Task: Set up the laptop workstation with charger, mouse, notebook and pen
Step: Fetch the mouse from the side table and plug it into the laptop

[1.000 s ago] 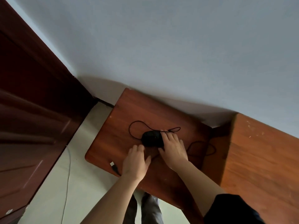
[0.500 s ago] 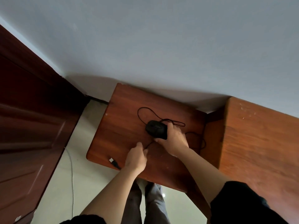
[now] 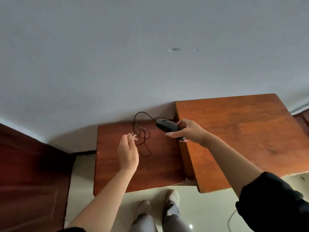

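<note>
One smooth black mouse [image 3: 167,126], looped cord [image 3: 142,112]

One mouse [image 3: 167,126], one cable [image 3: 142,112], two hands [image 3: 128,152] [image 3: 189,132] — two wooden tables [image 3: 150,168] [image 3: 242,131], one door [image 3: 30,173]

Dim, flat indoor light, pretty soft overall

Grey wall [image 3: 150,56] looks murky, the door [image 3: 30,173] on the left sinks near-black, soft shadow behind the bench [image 3: 133,178], and one small glare spot on the floor tiles [image 3: 209,215]. The left hand [image 3: 127,153] is motion-smeared at the fingertips [image 3: 133,136]; straight edges bow toward the corners.
</note>
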`<move>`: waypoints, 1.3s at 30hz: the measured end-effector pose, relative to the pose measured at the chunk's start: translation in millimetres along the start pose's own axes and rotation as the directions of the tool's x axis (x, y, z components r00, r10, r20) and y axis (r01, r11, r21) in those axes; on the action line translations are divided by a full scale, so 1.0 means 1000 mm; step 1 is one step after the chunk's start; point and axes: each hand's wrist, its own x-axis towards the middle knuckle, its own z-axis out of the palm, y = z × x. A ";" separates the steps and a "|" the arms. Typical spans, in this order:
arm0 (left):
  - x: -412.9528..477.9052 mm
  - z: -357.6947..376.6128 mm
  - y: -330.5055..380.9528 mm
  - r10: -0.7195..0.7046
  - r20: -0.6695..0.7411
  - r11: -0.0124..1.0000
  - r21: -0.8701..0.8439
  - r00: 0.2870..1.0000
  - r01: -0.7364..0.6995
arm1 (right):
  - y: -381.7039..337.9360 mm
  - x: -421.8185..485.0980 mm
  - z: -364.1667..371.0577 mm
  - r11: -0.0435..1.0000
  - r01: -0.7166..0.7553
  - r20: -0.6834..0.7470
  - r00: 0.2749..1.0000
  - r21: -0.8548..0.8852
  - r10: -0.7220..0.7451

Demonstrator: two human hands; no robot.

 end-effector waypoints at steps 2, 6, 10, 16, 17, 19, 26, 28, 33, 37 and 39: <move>0.002 0.003 0.019 0.041 0.024 0.992 -0.121 0.999 -0.038 | 0.005 -0.023 -0.019 0.996 0.006 -0.014 1.000 0.093 -0.005; -0.008 0.020 0.089 -0.001 0.073 0.848 -0.529 0.997 0.039 | 0.024 -0.077 -0.050 0.962 0.025 -0.087 0.996 0.272 -0.001; -0.035 0.045 0.159 0.072 0.168 0.697 -0.714 0.983 0.071 | 0.051 -0.131 -0.092 0.931 0.063 -0.126 0.992 0.360 -0.019; -0.092 0.112 0.240 0.247 0.259 0.696 -0.717 0.934 0.015 | 0.109 -0.212 -0.162 0.823 0.209 -0.337 0.941 0.527 -0.023; -0.105 0.127 0.249 0.273 0.285 0.718 -0.696 0.919 0.003 | 0.123 -0.223 -0.170 0.798 0.233 -0.367 0.930 0.556 -0.015; -0.138 0.161 0.265 0.319 0.365 0.752 -0.659 0.874 0.001 | 0.158 -0.249 -0.189 0.756 0.267 -0.418 0.909 0.598 0.009; -0.276 0.271 0.303 0.328 0.614 0.801 -0.584 0.718 0.133 | 0.289 -0.352 -0.261 0.741 0.252 -0.511 0.848 0.623 0.141; -0.309 0.300 0.310 0.264 0.693 0.825 -0.523 0.671 0.215 | 0.321 -0.381 -0.277 0.731 0.240 -0.534 0.823 0.638 0.196; -0.393 0.385 0.323 0.175 0.810 0.846 -0.415 0.560 0.336 | 0.406 -0.446 -0.315 0.682 0.262 -0.603 0.729 0.683 0.323; -0.448 0.449 0.333 0.136 0.870 0.881 -0.325 0.474 0.344 | 0.463 -0.472 -0.342 0.629 0.286 -0.626 0.655 0.723 0.423; -0.475 0.492 0.340 0.122 0.894 0.903 -0.281 0.431 0.327 | 0.497 -0.479 -0.363 0.598 0.319 -0.641 0.614 0.735 0.461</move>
